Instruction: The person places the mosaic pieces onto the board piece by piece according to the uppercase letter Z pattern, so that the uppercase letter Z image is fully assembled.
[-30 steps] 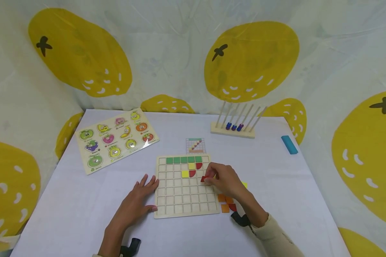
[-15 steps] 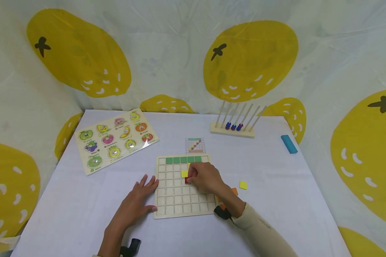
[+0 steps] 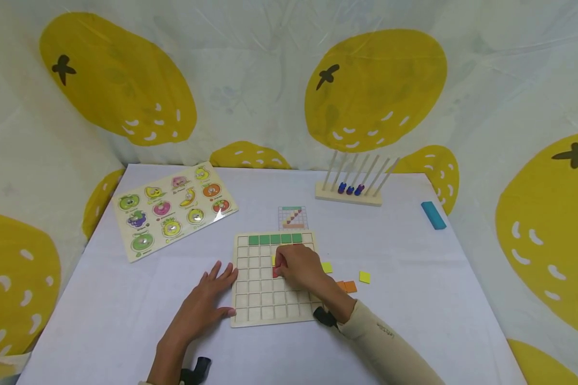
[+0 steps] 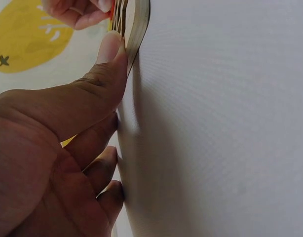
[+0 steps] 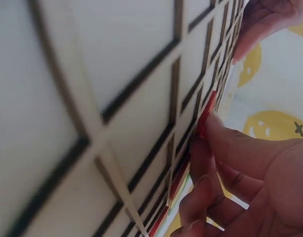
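Note:
A wooden grid board lies on the white table, with a row of green square tiles near its far edge. My right hand is over the middle of the board and pinches a small red tile between thumb and fingers, against the grid. It partly covers a yellow tile and other red tiles set in the board. My left hand rests at the board's left edge with fingers spread; in the left wrist view its thumb touches the board's rim.
Loose yellow tiles and orange tiles lie right of the board, partly behind my right arm. A small pattern card lies beyond it. Farther back are a fruit puzzle board, a peg rack with beads, and a teal block.
My right hand has carried the red tile leftward from the board's right side to a cell near its middle. The left hand has stayed in place.

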The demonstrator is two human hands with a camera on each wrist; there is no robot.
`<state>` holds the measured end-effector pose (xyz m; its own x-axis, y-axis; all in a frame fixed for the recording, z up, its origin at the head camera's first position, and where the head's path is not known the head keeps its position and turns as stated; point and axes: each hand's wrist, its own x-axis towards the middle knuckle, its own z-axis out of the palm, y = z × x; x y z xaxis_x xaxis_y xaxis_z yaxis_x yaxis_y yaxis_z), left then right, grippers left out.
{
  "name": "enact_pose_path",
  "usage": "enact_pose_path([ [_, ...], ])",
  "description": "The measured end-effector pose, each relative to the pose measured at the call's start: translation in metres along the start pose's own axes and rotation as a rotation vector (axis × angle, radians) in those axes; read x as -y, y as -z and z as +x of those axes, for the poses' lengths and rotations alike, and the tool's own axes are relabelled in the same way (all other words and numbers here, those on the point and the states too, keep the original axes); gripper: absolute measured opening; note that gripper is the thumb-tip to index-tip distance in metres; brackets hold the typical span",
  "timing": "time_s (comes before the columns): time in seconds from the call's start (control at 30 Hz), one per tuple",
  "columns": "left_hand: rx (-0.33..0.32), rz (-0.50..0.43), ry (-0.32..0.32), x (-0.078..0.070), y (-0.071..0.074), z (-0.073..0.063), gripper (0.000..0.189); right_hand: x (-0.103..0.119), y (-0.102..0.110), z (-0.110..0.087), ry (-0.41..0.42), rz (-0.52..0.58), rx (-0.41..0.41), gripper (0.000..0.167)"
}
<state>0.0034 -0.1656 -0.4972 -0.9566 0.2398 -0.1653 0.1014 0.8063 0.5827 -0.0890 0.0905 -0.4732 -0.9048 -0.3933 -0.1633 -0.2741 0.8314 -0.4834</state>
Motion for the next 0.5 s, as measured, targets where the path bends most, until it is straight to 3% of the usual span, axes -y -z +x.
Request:
enact_pose_path([
  [0.27,-0.01,-0.006,0.002,0.001,-0.001,0.0,0.102,-0.002,0.001,-0.002,0.008,0.028,-0.004,0.017],
  [0.5,-0.013,-0.008,-0.012,0.001,-0.002,0.0,0.102,-0.012,0.018,-0.011,-0.027,0.092,-0.036,0.013],
])
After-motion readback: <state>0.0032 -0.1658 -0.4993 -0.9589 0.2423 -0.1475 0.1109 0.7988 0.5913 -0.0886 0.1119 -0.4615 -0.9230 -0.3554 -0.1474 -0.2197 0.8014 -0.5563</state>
